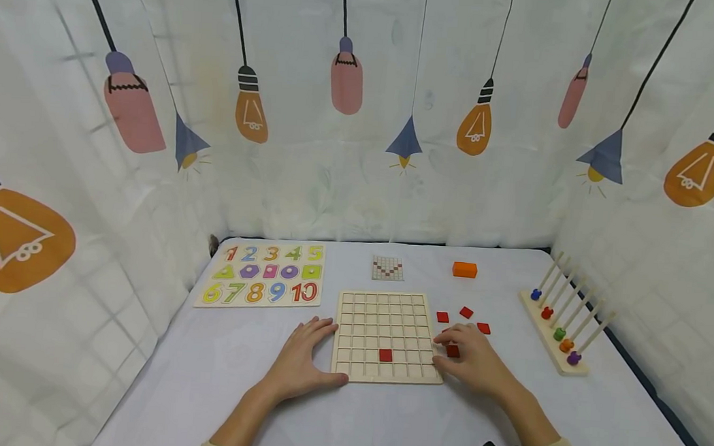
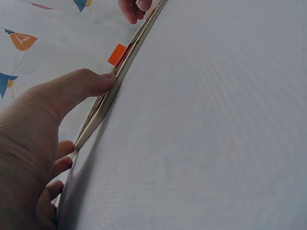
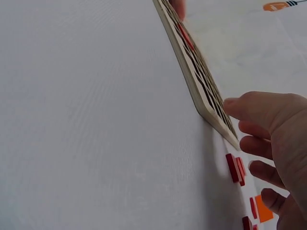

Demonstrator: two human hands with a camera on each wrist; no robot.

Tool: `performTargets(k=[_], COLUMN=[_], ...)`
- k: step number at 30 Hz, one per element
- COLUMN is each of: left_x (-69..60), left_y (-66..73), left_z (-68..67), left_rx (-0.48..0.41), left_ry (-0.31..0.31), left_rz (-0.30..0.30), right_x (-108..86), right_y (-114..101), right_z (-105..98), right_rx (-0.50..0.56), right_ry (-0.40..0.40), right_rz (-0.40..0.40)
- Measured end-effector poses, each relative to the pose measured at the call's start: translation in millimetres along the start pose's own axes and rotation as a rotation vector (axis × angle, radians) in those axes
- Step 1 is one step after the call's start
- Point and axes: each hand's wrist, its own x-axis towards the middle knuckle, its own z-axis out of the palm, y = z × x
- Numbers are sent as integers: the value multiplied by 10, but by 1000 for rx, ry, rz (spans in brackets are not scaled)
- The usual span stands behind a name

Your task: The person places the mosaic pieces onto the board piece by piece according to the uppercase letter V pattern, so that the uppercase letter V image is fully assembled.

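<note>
A wooden grid board lies on the white table, with one red square tile in a lower cell. My left hand rests against the board's left side, thumb at the lower left corner; in the left wrist view the thumb of that hand lies on the board's edge. At the right edge is my right hand, fingers loosely bent, thumb by the board; the right wrist view shows this hand beside the board, with nothing visible in its fingers. Several red tiles lie around it.
Behind the board are a small pattern card and an orange block. A number and shape puzzle board lies at the back left. On the right stands a wooden rack with pegs and coloured beads.
</note>
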Motion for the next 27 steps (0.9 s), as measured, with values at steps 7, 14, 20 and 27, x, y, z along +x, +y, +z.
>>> performTargets(k=[7, 14, 20, 27], left_x=[-2, -8, -8, 0], left_y=[13, 21, 26, 14], left_z=[-7, -11, -13, -6], left_rx=[-3, -7, -7, -6], left_ry=[-3, 1, 1, 2], left_rz=[-1, -3, 0, 3], right_x=[-31, -39, -50, -49], right_y=[87, 174, 239, 281], right_z=[-65, -100, -98, -122], right_rx=[-5, 2, 7, 19], right_ry=[31, 25, 13, -12], right_rz=[15, 58, 82, 114])
